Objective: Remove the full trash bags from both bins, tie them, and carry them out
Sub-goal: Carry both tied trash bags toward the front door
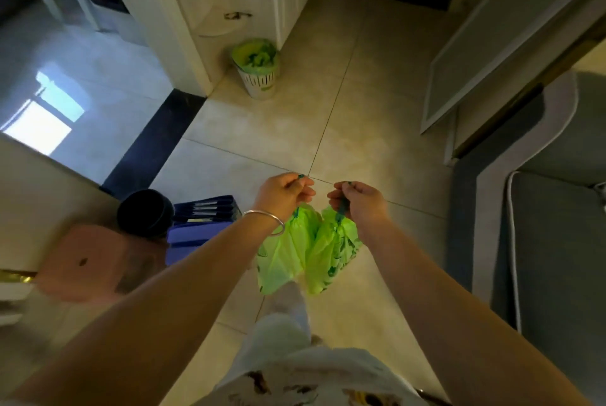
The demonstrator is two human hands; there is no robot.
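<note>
A bright green trash bag (306, 249) hangs in front of me above the tiled floor, its top gathered on dark green drawstrings. My left hand (284, 193) pinches one drawstring end and my right hand (358, 200) pinches the other, both held just above the bag's neck. Farther off, a white slotted bin (259, 79) stands against a white cabinet, lined with another green bag (255, 56) that holds crumpled contents.
A black round bin (144, 212) sits at lower left beside blue folders (203, 225) and a pink stool (86, 263). A grey mat (537, 241) lies at right below a leaning white panel (498, 54). A dark threshold strip (154, 140) borders the left room.
</note>
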